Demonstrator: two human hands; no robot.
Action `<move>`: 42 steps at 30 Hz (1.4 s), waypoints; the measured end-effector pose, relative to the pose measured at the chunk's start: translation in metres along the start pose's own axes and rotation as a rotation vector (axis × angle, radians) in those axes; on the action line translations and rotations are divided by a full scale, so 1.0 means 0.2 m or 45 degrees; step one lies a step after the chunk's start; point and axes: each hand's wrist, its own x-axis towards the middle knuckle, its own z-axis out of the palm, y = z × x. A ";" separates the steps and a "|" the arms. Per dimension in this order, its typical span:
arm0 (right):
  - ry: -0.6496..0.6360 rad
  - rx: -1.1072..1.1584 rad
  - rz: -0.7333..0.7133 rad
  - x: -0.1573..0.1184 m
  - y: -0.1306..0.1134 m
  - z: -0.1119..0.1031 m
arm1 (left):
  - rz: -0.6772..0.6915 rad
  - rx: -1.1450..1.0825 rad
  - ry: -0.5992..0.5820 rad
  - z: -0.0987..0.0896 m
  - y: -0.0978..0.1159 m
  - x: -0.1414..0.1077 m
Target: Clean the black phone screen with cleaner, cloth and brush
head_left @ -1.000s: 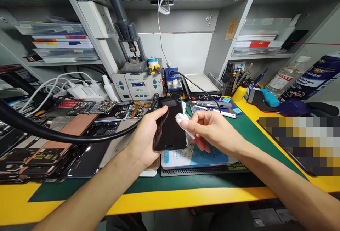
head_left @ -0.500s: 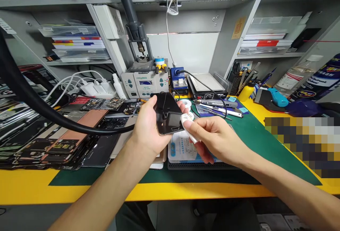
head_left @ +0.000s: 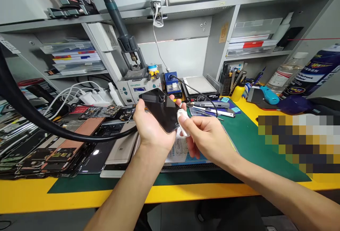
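Observation:
A black smartphone (head_left: 160, 108) lies tilted across the palm and fingers of my left hand (head_left: 155, 131), its glossy dark screen facing up. My left thumb is at the phone's left edge and the fingertips curl over its far right edge. My right hand (head_left: 205, 133) pinches a crumpled white tissue (head_left: 182, 119) between thumb and fingers. The tissue is against the phone's lower right corner, near the home button. Beneath the hands, a blue-and-white printed sheet (head_left: 180, 149) is partly hidden.
Left are stacked phone parts (head_left: 50, 149), a gold phone (head_left: 120, 147) and a thick black hose (head_left: 87, 137). A hot-air station (head_left: 138, 87) and hot plate (head_left: 199, 85) stand behind. Tweezers and pens (head_left: 212, 108) lie right of centre; a clear bottle (head_left: 288, 71) stands farther right.
The phone has turned in my left hand, its bottom end swinging toward the right. My right hand stays at its lower corner with the tissue. The camera view has shifted right and tilted.

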 end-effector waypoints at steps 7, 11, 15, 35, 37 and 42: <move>0.020 -0.151 -0.115 -0.01 0.01 0.01 | 0.020 0.078 -0.039 -0.02 0.01 0.00; 0.103 -0.171 -0.139 -0.01 0.02 0.02 | 0.032 0.142 -0.050 -0.04 0.01 -0.01; -0.158 -0.030 -0.081 -0.01 0.03 0.03 | 0.017 0.227 -0.035 -0.04 0.02 -0.03; -0.278 0.111 -0.032 -0.01 0.05 0.03 | 0.273 0.051 -0.182 -0.03 0.02 -0.08; -0.340 0.089 -0.071 -0.02 0.05 0.04 | 0.252 0.043 -0.176 -0.04 0.02 -0.08; -0.052 0.092 -0.019 0.01 0.05 0.00 | 0.204 0.014 -0.156 -0.04 0.04 -0.07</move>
